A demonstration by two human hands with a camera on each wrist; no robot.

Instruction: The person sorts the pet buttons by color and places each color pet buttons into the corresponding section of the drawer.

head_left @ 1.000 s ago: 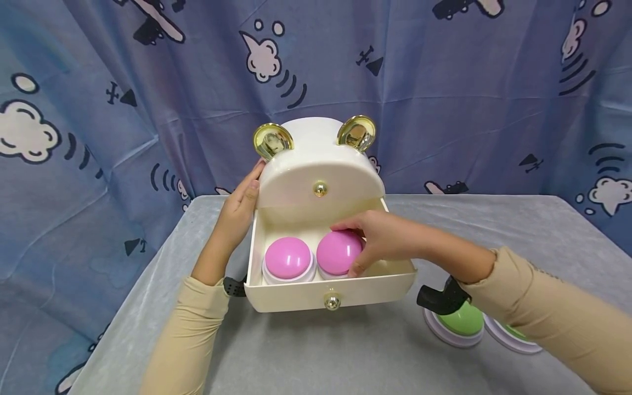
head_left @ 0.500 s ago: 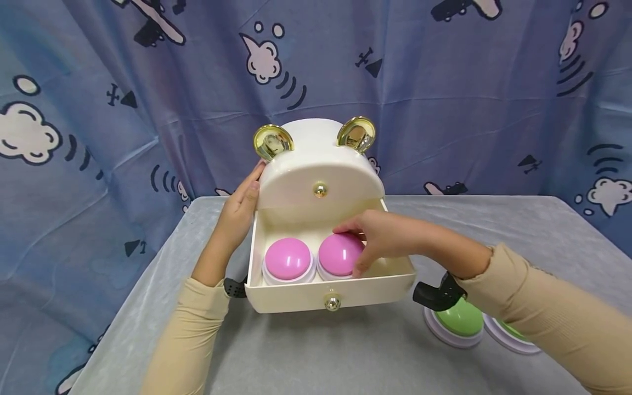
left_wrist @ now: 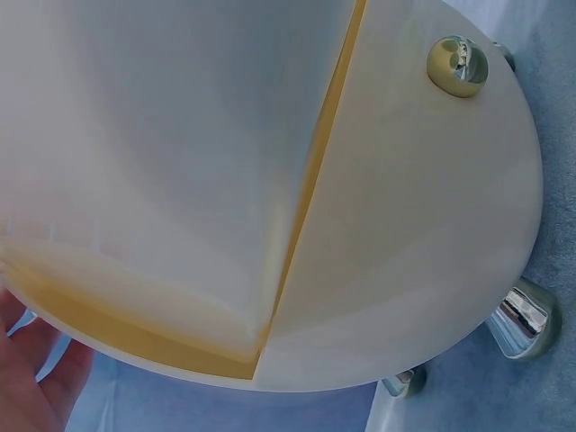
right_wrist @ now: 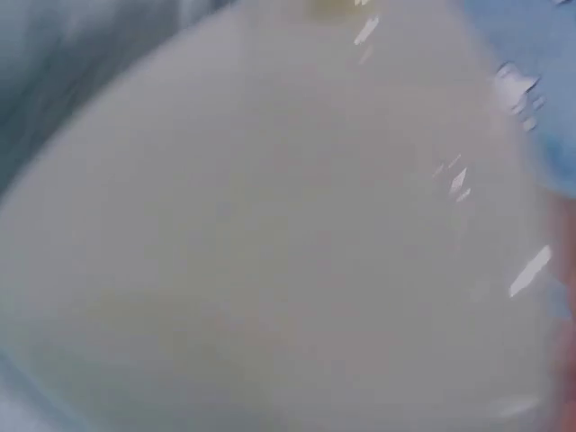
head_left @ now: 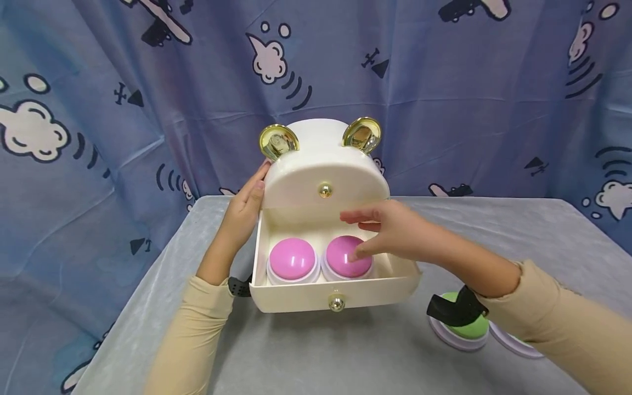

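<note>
My right hand (head_left: 390, 230) is spread above the drawer (head_left: 291, 300), its thumb overlapping the right pink dome-topped round button (head_left: 345, 249) and its fingers apart from it. A second pink dome-topped button (head_left: 292, 258) sits to its left; both have white bases. The drawer is pulled out of a white rounded box (head_left: 321, 148) with two gold ears. Along the box's left side rests my left hand (head_left: 242, 216), fingers straight. The left wrist view shows its fingers (left_wrist: 63, 378) at the lower left, by the box's edge. Blurred white plastic fills most of the right wrist view.
Two dome-topped green buttons, a near one (head_left: 471, 329) and a mostly hidden one (head_left: 518, 343), lie on the grey cloth-covered table (head_left: 316, 356) under the right forearm. Behind the table hangs a blue patterned curtain (head_left: 444, 71).
My right hand has let go of the right pink button and lifted slightly, fingers spreading. That button stays in the drawer beside the other. The left hand keeps its place on the box.
</note>
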